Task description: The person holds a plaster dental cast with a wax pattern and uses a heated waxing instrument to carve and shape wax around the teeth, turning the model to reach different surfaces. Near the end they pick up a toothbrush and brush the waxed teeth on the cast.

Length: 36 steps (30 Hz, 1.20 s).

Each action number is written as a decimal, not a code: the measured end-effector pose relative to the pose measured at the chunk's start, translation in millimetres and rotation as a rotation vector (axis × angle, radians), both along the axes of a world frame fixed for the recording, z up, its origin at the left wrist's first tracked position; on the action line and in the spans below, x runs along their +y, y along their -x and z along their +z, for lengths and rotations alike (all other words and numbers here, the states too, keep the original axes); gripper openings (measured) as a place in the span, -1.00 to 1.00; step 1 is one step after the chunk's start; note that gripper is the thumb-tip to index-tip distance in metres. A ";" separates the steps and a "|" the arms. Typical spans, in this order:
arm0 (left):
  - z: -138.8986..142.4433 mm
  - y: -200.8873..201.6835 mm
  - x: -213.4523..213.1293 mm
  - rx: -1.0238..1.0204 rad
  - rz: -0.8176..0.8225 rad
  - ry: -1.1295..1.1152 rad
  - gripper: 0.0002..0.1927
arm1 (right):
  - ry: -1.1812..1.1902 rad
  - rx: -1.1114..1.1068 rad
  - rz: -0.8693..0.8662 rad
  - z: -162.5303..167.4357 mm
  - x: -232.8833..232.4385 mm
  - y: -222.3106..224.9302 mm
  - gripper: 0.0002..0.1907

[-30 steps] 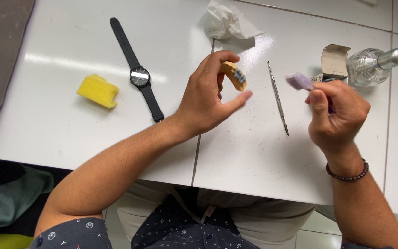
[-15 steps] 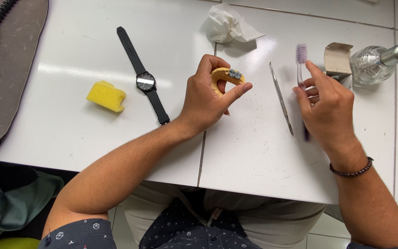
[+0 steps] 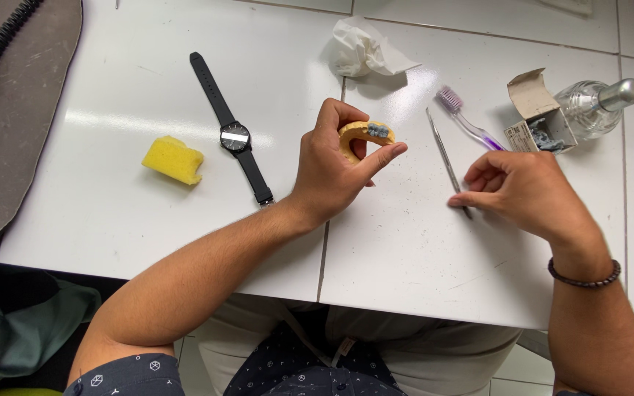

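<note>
Yellow and curved, a dental cast (image 3: 365, 132) with a small grey patch on top sits pinched in the left hand (image 3: 332, 172), thumb on its far side and fingers curled round the near side, held just above the white table (image 3: 405, 257) near the middle. The right hand (image 3: 526, 194) lies to the right of it, fingers loosely curled, with its fingertips (image 3: 458, 199) down on the near end of a thin metal tool (image 3: 445, 158) that lies flat on the table; it seems to be touching rather than gripping the tool, though the view is not clear enough to be sure. A dark bead bracelet (image 3: 585, 275) circles that wrist.

Just beyond the right hand lies a purple toothbrush (image 3: 467, 121), bristles to the far left. Farther right stand a small open carton (image 3: 541, 114) and a clear glass bottle (image 3: 592, 106) lying on its side. A crumpled tissue (image 3: 365, 48) rests at the far edge. On the left side lie a black wristwatch (image 3: 232, 132), strap stretched out, and a yellow sponge (image 3: 172, 159), well apart from both hands.
</note>
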<state>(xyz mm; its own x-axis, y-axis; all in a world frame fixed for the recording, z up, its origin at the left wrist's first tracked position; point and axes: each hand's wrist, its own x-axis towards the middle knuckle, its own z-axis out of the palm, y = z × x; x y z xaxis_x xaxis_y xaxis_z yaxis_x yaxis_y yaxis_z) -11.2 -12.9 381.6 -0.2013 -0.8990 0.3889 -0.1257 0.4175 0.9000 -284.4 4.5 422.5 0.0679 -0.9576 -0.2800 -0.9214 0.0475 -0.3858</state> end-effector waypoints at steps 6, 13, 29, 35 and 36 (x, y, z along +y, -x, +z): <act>-0.5 0.4 0.0 0.019 -0.017 -0.005 -0.51 | 0.019 -0.066 -0.001 -8.0 2.9 7.9 -0.76; 22.1 2.2 11.6 0.000 -0.107 -0.091 -0.55 | 0.221 -0.725 -0.177 -10.7 -1.2 14.6 -0.89; 41.9 5.4 46.7 -0.007 -0.197 -0.225 -0.65 | 0.684 -0.779 0.251 8.6 46.8 -45.0 -0.83; 40.5 8.7 52.2 -0.052 -0.142 -0.067 -0.67 | 0.722 -0.738 0.240 11.2 51.2 -49.1 -0.84; 40.4 9.4 53.3 -0.057 -0.135 -0.070 -0.68 | 0.726 -0.713 0.221 11.7 53.4 -50.8 -0.84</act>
<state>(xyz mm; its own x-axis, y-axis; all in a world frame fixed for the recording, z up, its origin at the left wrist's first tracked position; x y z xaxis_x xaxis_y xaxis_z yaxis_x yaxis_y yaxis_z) -20.6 40.4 421.9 -0.3420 -0.8868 0.3110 -0.1248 0.3709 0.9203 -233.6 57.9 434.2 0.1853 -0.8260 0.5324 -0.4283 -0.5555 -0.7127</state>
